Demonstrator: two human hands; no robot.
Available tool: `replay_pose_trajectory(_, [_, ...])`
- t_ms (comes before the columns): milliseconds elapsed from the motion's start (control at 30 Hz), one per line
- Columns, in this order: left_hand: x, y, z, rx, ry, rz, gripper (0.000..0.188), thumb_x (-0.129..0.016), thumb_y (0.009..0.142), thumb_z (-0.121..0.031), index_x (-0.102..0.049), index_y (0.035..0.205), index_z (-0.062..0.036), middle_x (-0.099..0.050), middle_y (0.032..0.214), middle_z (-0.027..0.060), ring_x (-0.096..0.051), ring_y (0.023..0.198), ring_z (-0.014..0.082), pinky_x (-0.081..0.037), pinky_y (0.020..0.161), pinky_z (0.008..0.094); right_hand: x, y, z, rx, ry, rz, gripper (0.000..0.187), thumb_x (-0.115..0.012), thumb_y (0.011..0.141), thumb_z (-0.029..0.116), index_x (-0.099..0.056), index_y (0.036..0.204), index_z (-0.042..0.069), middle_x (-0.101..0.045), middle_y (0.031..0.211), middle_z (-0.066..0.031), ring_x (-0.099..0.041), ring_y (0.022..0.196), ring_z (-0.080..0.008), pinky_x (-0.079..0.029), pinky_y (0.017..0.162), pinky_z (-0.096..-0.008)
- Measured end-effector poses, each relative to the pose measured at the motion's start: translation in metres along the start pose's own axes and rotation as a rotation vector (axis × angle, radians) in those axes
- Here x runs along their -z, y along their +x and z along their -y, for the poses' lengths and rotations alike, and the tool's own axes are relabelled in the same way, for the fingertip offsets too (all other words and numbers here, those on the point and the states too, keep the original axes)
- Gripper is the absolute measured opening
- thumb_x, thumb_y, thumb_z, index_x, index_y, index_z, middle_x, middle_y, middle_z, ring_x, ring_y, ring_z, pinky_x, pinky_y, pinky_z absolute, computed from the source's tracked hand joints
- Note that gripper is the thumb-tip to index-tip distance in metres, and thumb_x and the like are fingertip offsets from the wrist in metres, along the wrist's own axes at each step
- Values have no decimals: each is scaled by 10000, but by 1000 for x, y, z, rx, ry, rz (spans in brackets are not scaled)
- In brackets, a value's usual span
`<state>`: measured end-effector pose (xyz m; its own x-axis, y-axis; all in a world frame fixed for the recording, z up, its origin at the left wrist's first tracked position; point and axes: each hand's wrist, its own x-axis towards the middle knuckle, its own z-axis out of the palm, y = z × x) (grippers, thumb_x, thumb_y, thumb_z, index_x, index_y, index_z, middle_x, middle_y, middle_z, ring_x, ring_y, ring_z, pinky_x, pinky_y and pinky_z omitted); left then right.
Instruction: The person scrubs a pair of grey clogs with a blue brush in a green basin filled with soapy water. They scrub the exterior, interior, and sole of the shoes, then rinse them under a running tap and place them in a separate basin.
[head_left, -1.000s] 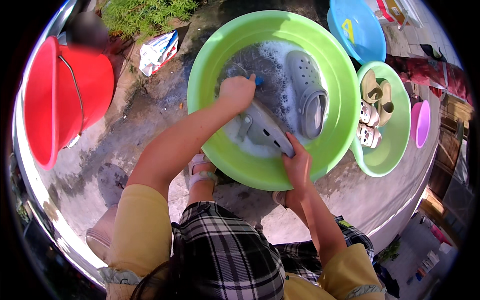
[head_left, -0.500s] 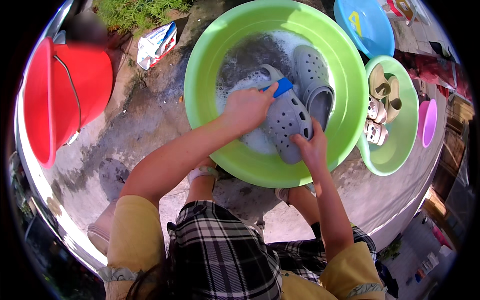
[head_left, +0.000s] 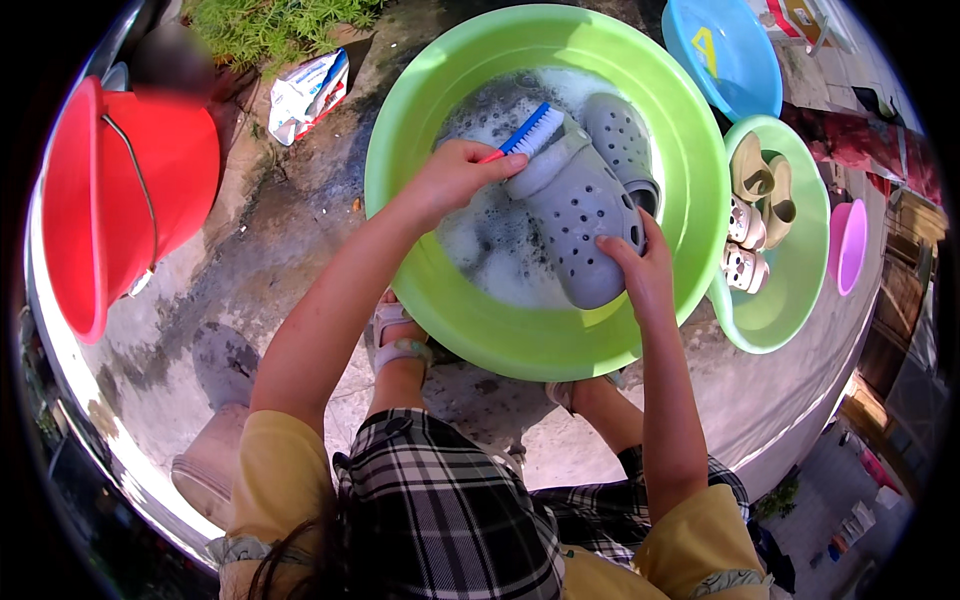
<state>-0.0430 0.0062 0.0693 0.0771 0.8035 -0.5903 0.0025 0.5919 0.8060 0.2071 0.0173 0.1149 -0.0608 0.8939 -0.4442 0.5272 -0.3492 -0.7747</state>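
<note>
My left hand (head_left: pixel 455 182) grips a scrub brush (head_left: pixel 531 130) with a blue back, white bristles and a bit of red at the handle. Its bristles face right, at the heel end of a grey clog (head_left: pixel 585 225). My right hand (head_left: pixel 640 262) is closed on the side of that clog near the toe, thumb on top, and tilts it over the suds. Behind it a second grey clog (head_left: pixel 618 132) rests in the large green basin (head_left: pixel 405 230), partly covered by the first. Foamy water (head_left: pixel 500 250) fills the bottom of the basin.
A red bucket (head_left: pixel 160 190) lies to the left, near a crumpled packet (head_left: pixel 308 95) and green plants (head_left: pixel 270 30). On the right are a blue basin (head_left: pixel 735 75), a smaller green basin (head_left: pixel 785 310) holding several shoes, and a pink basin (head_left: pixel 850 245). My feet flank the large basin's near edge.
The brush has moved from the clog's upper side toward its heel and turned, so its bristles now show. The held clog is raised and rolled somewhat. My right hand keeps its grip.
</note>
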Motion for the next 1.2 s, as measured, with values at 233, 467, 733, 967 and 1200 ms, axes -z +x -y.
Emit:
replay_pose_trajectory(233, [-19,2,-4,-19,-242,153,277,-728,733,-309,-538,698,-110,-440,557,-49,-373,445,43,-292,397,201,5,-1,19,-181,196,23,750,-699,656,211,-386,1302,-6,-568,1085,-170,-573,939,-236,-453,815,-306])
replay_pose_trajectory(467, [-36,13,-4,-88,-53,-37,241,-719,725,-248,-564,727,-64,-552,643,15,-524,566,124,-397,490,279,10,-19,19,181,42,-18,754,-708,639,125,-387,1317,60,-474,1232,-161,-485,1101,-234,-421,887,-327])
replay_pose_trajectory(733, [-42,48,42,147,1085,-293,366,-395,908,-162,-476,1240,-30,-622,935,198,-625,836,265,-467,742,398,23,-36,24,250,-289,-217,626,-637,668,80,-438,1261,66,-496,1169,-195,-507,1064,-284,-411,905,-366])
replay_pose_trajectory(967, [-60,0,0,-445,353,-68,452,-450,908,-226,-363,1348,-168,-588,871,151,-583,756,311,-455,669,383,4,-34,20,375,-503,-245,608,-627,684,63,-440,1262,89,-515,1059,-191,-521,968,-316,-439,831,-374])
replay_pose_trajectory(1200, [-53,-67,23,-566,660,117,465,-482,895,-236,-370,1346,-258,-526,726,108,-542,640,284,-438,580,376,16,-10,1,15,325,-248,593,-659,707,60,-434,1251,-11,-543,1094,-162,-554,941,-227,-453,822,-305])
